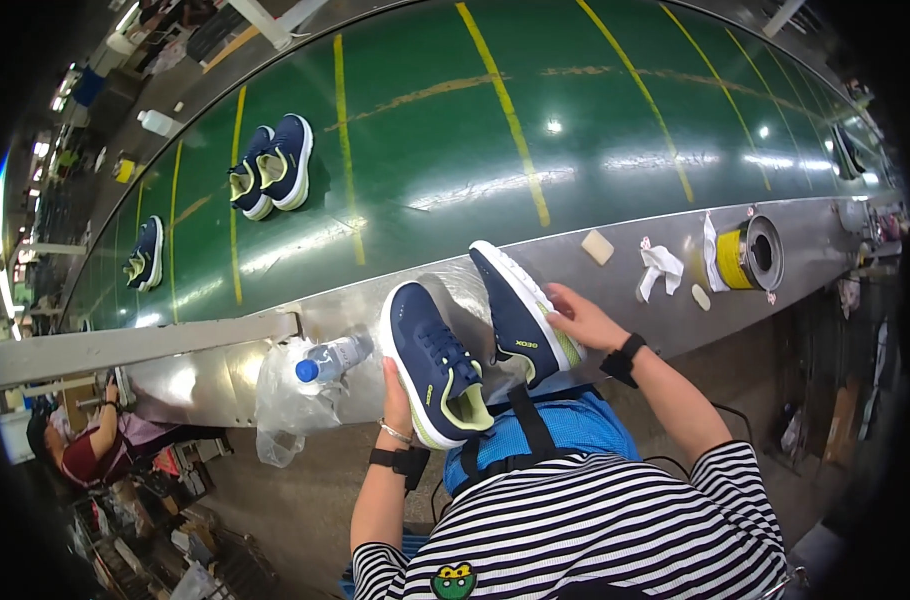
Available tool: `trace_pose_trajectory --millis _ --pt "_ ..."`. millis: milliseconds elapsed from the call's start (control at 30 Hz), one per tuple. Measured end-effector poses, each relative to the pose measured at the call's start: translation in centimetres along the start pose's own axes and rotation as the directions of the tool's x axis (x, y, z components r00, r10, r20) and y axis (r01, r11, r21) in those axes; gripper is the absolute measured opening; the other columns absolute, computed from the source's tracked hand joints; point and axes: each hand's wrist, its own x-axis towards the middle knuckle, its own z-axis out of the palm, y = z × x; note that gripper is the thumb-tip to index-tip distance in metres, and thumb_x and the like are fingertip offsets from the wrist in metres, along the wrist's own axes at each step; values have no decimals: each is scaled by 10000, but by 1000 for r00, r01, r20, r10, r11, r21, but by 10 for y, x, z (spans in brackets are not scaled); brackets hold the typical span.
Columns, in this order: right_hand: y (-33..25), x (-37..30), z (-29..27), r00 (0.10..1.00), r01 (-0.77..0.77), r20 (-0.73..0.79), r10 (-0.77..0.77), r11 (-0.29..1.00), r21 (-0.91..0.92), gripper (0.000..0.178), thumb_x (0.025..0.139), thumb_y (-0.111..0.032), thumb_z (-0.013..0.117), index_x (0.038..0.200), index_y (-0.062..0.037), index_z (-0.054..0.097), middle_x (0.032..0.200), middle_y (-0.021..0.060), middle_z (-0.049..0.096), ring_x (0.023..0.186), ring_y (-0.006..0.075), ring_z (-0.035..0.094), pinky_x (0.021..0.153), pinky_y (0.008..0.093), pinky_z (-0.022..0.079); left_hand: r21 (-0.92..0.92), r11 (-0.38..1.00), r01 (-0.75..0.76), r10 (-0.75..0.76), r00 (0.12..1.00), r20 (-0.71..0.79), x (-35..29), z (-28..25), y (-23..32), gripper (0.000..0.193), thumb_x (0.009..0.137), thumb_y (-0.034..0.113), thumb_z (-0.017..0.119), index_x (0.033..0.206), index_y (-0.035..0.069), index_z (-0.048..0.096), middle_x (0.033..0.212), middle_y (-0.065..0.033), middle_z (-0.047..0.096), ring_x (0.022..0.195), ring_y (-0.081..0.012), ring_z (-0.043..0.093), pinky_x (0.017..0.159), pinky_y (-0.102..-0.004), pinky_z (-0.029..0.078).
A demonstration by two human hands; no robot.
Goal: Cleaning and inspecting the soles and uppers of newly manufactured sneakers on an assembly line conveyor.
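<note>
Two navy sneakers with white soles and lime-green linings are in front of me at the near metal edge. My left hand [398, 402] grips the left sneaker [430, 350] along its outer side near the heel; its laces and opening face up. The right sneaker [520, 318] is tipped on its side, with its sole edge toward my right hand [585, 320]. That hand's fingers are bent against the sole, with part of the grip hidden behind the shoe.
A green belt [425, 140] with yellow lines carries a sneaker pair [273, 165] and a single sneaker [145, 255]. A water bottle [333, 358] lies on a plastic bag [283, 400]. Rightward are a beige block [597, 248], crumpled tissue [660, 270] and a yellow-wrapped can [732, 260]. Another person [85, 440] works at left.
</note>
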Motion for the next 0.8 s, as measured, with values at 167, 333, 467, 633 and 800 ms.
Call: trace_pose_trajectory --millis 167,333,467,633,800 --pt "-14 6 10 987 -114 120 103 990 88 709 778 -347 665 1313 -5 350 1188 131 516 1066 180 502 923 310 391 117 993 30 -27 999 -25 11 5 12 664 924 527 268 1264 -32 382 1176 -140 530 1013 -211 559 893 -296 445" --pt "-16 -9 17 990 -137 92 104 841 523 546 861 -255 581 1300 -8 368 1180 75 525 1052 133 506 891 278 418 136 990 -31 28 999 22 18 -19 13 640 934 499 269 1266 -37 375 1191 -148 516 1026 -220 551 896 -304 439" --pt "-14 -19 19 994 -98 107 33 727 680 700 817 -491 563 1296 -16 376 1170 71 531 1022 130 522 871 274 430 209 975 -78 75 997 25 12 -19 28 634 933 500 277 1233 -43 411 1162 -144 535 1016 -213 551 884 -301 438" --pt "-28 -19 15 993 -69 119 -19 719 692 766 778 -569 548 1288 -20 388 1164 72 537 1023 125 516 876 269 421 494 851 -179 212 977 -11 11 -5 41 628 940 481 283 1211 -64 440 1173 -137 531 1020 -198 536 890 -292 422" --pt "-37 -11 7 994 -100 97 50 762 640 518 920 -391 447 1274 -16 404 1134 62 553 1001 107 526 862 266 427 480 854 -203 223 975 16 37 -26 35 641 944 485 259 1215 -67 439 1191 -140 518 1055 -209 508 926 -291 383"
